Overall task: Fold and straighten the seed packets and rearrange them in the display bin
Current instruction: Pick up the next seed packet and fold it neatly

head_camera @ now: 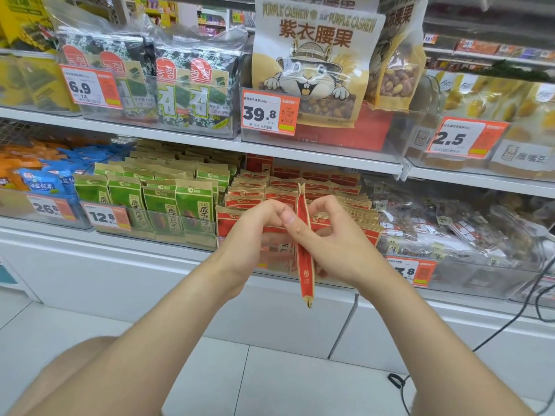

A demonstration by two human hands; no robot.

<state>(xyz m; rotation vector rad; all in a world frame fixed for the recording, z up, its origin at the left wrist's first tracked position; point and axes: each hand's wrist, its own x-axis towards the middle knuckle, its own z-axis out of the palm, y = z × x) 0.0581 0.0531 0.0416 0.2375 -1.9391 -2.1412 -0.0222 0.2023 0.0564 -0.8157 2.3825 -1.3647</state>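
Note:
A red and tan seed packet (306, 274) stands edge-on and upright in front of the lower shelf. My left hand (258, 238) pinches its upper part from the left, thumb against the packet's side. My right hand (333, 241) grips it from the right, fingers curled round its edge. Behind my hands stands the clear display bin (372, 244) packed with rows of matching red seed packets (315, 181); my hands hide its front.
Left of the red packets is a bin of green seed packets (168, 199) with a 12.8 price tag (105, 217). Bagged nuts (468, 223) fill the bin at the right. The upper shelf (210, 139) holds seaweed and cashew bags. A black cable (504, 325) hangs at the right.

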